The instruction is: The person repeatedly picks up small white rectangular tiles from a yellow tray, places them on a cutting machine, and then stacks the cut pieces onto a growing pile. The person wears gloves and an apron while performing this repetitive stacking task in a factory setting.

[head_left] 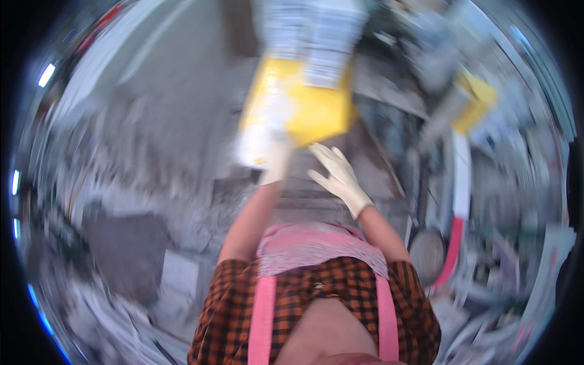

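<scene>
A flat yellow sheet or packet (316,112) with a white left side lies ahead of me on a dark surface; blur hides its exact kind. Bluish-white printed stacks (328,55) rest over its far end. My left hand (277,161), in a cream glove, is at the near left edge of the yellow piece, its fingers smeared by motion. Whether it grips the edge I cannot tell. My right hand (336,175), gloved alike, has its fingers spread just off the near edge, the fingertips close to the yellow. Nothing shows in its palm.
A grey surface (176,79) spreads at the far left. Another yellow-and-white item (474,103) stands at the right, above a white and red curved strip (460,182). A round grey object (427,250) is beside my right forearm. Much of the surroundings is blurred.
</scene>
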Available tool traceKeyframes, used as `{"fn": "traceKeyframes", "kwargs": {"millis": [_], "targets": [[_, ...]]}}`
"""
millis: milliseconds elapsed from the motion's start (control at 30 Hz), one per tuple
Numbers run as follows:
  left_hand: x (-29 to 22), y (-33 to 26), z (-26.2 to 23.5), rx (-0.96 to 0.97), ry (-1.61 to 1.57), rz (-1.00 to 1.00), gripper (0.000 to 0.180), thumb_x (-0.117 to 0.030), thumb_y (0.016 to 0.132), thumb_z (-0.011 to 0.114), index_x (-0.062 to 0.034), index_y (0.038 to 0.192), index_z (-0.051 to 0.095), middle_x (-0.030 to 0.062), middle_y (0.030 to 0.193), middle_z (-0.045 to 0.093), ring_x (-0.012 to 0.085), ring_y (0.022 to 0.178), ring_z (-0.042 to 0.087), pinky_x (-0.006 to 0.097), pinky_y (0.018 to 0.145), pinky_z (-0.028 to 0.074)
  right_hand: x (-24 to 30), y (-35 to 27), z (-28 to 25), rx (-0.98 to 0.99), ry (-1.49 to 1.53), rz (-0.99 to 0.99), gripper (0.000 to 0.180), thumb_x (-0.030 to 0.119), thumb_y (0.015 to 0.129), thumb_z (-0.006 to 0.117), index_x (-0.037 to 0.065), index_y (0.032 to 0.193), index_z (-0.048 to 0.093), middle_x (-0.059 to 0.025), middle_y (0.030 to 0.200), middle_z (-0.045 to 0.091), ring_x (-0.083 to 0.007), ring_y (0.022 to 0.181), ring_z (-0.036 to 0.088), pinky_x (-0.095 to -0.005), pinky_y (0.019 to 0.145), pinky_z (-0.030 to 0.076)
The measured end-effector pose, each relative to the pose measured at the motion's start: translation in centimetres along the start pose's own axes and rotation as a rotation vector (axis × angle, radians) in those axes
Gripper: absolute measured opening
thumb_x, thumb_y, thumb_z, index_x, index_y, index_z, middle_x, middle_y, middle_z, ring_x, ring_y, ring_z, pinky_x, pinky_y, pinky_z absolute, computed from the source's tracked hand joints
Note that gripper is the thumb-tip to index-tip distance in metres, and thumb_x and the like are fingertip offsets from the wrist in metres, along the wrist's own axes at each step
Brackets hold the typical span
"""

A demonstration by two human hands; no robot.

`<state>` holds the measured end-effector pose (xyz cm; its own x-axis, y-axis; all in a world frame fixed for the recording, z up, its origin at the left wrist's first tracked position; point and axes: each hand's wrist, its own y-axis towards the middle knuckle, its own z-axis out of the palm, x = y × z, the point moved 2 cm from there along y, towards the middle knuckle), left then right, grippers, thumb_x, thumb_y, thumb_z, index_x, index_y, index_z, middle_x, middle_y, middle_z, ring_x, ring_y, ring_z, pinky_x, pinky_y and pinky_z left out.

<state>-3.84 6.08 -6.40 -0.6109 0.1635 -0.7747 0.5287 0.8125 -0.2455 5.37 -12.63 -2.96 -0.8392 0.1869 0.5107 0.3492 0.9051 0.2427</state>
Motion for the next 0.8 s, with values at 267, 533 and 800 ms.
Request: {"fn": "traceKeyframes", "kwargs": {"millis": [267,533,800], "targets": [[-1.1,0.1,-0.9,-0.039,-0.360,0.125,0.040,-0.019,0.095,0.062,0.0037,0.128,0.057,0.0122,0.105,0.065,0.0191,0.090,0.063,0.036,0.079,0.053,-17.3,-24.5,-15.5,-0.534,-0.052,0.733,0.039,0.024,0.093,0.067,0.006,0.128,0.068,-0.0191,0.127,0.068,-0.0348,0.118,0.063,-0.0416,0.103,0.049],[-0.9,0.2,-0.5,-0.040,-0.311,0.151,0.039,-0.015,0.094,0.058,0.0040,0.128,0.056,0.0081,0.101,0.061,0.0163,0.087,0.057,0.034,0.077,0.049,-22.8,-39.1,-24.0,-0.142,-0.673,0.861,0.080,0.018,0.081,0.078,0.003,0.151,0.044,-0.0205,0.156,0.045,-0.0302,0.146,0.040,-0.0465,0.120,0.032],[0.7,2.4,-0.7,-0.063,-0.363,0.122,0.040,-0.010,0.091,0.060,-0.0001,0.131,0.058,0.0083,0.108,0.068,0.0187,0.094,0.066,0.033,0.079,0.054,-26.3,-35.2,-23.0,-0.189,-0.790,0.768,0.056,0.019,0.095,0.055,-0.001,0.147,0.049,-0.0232,0.148,0.052,-0.0370,0.139,0.048,-0.0469,0.119,0.034]]}}
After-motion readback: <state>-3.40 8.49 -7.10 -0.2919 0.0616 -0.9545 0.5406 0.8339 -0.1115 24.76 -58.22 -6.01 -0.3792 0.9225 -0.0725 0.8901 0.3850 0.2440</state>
